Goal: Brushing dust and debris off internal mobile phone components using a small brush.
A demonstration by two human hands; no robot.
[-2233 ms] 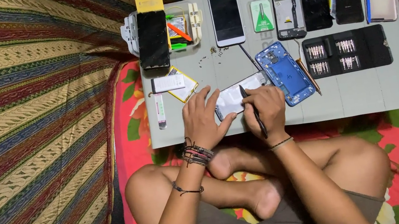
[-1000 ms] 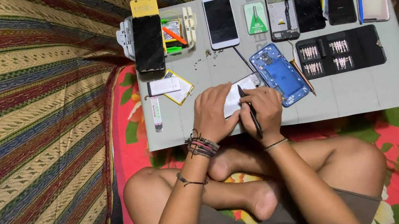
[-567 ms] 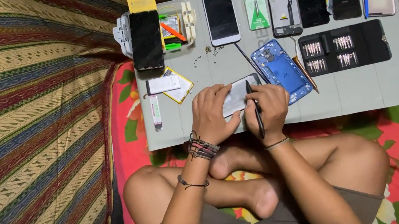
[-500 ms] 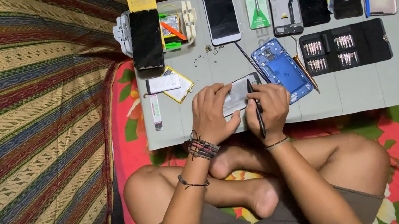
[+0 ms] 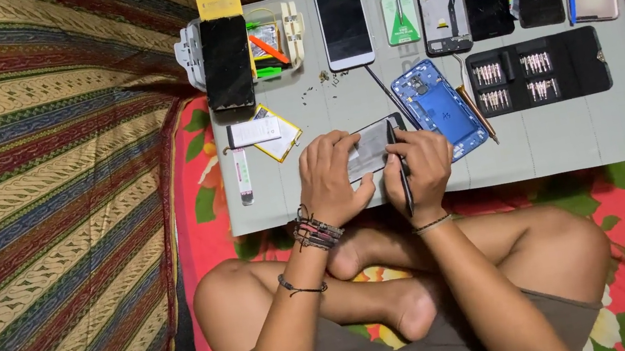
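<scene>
Phone part (image 5: 371, 148), flat grey-black panel, lies on desk (image 5: 573, 149) near front edge, under your hands. Your left hand (image 5: 329, 177) grips its left end, fingers curled over top. Your right hand (image 5: 420, 167) clenched on dark slim tool (image 5: 403, 178), tip on panel's right end. Blue phone shell (image 5: 438, 107) just beside, right. Black bit case (image 5: 536, 72) further right. Row of phones along desk's far edge.

Under our left hand (image 5: 333, 176) we see a grey phone panel (image 5: 370, 149); our right hand (image 5: 420, 167) grips a black tool (image 5: 401, 174). Just right of it lies a blue phone frame (image 5: 439, 109) on the grey mat (image 5: 571, 137). Far left spreads red-and-gold striped cloth (image 5: 44, 199).
</scene>
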